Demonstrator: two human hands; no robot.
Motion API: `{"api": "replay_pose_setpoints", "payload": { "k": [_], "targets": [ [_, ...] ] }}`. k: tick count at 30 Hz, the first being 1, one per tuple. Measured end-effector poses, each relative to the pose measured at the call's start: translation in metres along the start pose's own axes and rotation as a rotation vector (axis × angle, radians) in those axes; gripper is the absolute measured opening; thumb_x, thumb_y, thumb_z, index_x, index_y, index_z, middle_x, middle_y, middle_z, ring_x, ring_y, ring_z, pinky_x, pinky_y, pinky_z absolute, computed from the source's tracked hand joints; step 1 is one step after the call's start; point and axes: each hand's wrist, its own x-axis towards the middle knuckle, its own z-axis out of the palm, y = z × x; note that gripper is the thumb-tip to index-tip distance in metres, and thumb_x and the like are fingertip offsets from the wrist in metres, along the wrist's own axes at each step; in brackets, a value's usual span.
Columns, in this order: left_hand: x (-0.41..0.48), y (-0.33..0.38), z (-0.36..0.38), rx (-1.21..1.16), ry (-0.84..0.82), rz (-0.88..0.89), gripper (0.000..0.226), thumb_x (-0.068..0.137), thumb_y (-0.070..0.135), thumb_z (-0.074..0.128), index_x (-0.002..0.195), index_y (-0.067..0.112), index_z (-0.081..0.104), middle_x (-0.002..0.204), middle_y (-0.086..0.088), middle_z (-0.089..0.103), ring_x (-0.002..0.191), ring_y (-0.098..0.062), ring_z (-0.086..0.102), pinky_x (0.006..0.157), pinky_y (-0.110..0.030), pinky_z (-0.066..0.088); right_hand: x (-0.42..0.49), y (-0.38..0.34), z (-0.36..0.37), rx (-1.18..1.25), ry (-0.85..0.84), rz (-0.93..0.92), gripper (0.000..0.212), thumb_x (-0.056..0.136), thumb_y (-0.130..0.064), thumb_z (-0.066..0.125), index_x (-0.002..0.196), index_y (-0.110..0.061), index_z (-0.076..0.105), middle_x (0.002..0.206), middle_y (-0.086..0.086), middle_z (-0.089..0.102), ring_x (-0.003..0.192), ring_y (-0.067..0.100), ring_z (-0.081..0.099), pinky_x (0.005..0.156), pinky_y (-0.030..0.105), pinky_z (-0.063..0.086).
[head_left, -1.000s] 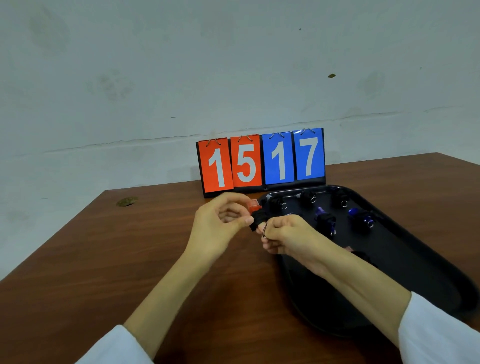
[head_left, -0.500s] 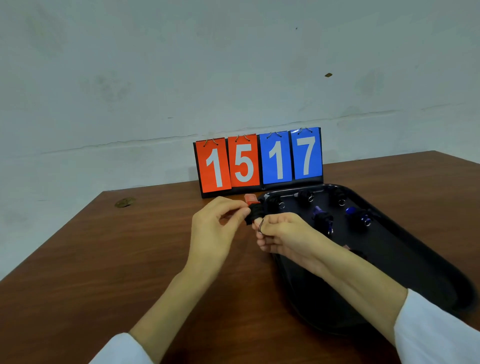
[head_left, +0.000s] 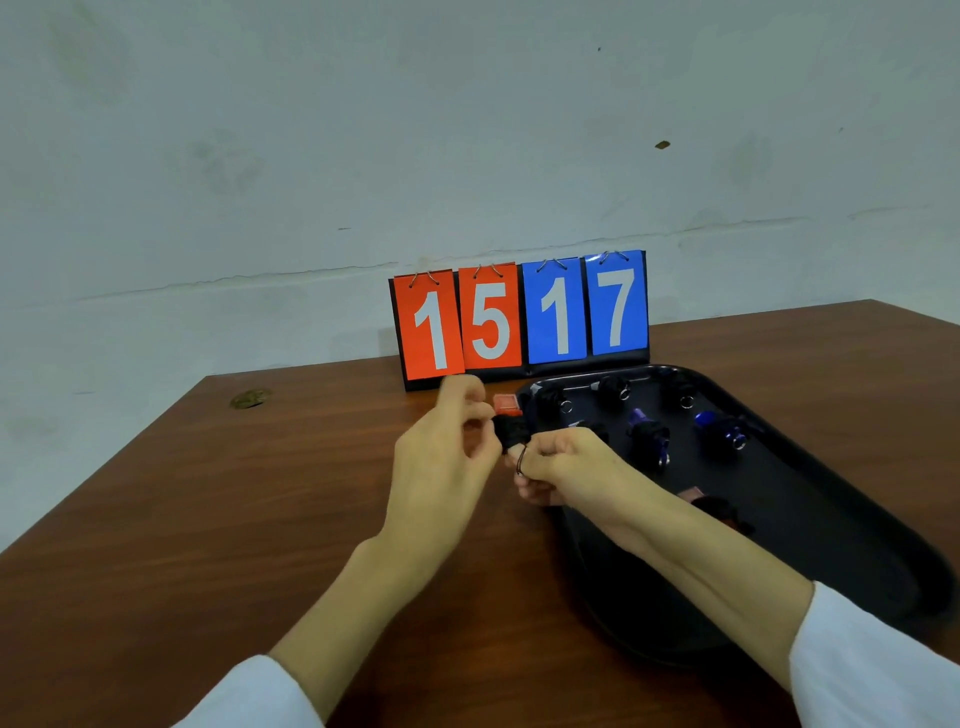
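1. Left hand (head_left: 447, 457): I read the fingers as curled, with thumb and forefinger tips pinching the left side of a small black part (head_left: 511, 428). The hand is slightly blurred, so I cannot tell the exact finger placement.
2. Right hand (head_left: 566, 473): the fingers are curled tight, gripping the lower end of the same part, where a metal ring (head_left: 521, 460) hangs against the knuckles.
3. The two hands are together, joined through the part. It is held above the table (head_left: 208, 519), just beside the left rim of the tray (head_left: 831, 525). A red cap (head_left: 506, 402) sits on its top end.
4. Surface: brown wood-grain table. The black tray lies at the right and holds several similar parts, including black ones (head_left: 613, 387) and a blue one (head_left: 722, 428).
5. Room: a scoreboard (head_left: 519, 317) reading 15 17 stands upright at the table's far edge, in front of a pale, stained wall (head_left: 311, 156).
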Motion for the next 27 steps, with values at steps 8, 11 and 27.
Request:
{"api": "replay_pose_setpoints", "payload": {
  "k": [8,11,27],
  "targets": [
    [0.008,-0.003,-0.004,-0.500,-0.066,-0.371,0.024,0.082,0.008,0.067,0.092,0.017,0.047,0.080,0.006,0.072,0.077,0.001,0.064,0.075,-0.017,0.044,0.003,-0.003,-0.007,0.269,-0.107,0.135,0.016,0.092,-0.009,0.052,0.081,-0.010,0.063,0.065,-0.001,0.058,0.061,0.010,0.056,0.067,0.024,0.049],
    [0.011,-0.004,-0.008,-0.465,-0.145,-0.334,0.031,0.076,0.011,0.074,0.090,0.019,0.047,0.076,0.009,0.071,0.074,0.002,0.063,0.077,-0.020,0.044,0.003,-0.002,-0.007,0.245,-0.085,0.129,0.015,0.093,-0.010,0.052,0.082,-0.008,0.063,0.066,0.001,0.058,0.062,0.010,0.056,0.065,0.022,0.049],
    [0.016,-0.012,-0.016,-0.536,-0.143,-0.321,0.018,0.078,0.006,0.071,0.077,0.012,0.053,0.076,0.004,0.072,0.077,-0.007,0.067,0.074,-0.019,0.050,0.002,-0.005,-0.011,0.229,-0.219,0.112,0.015,0.093,-0.013,0.051,0.083,-0.010,0.062,0.068,-0.001,0.057,0.065,0.010,0.056,0.066,0.022,0.050]
  ]
}}
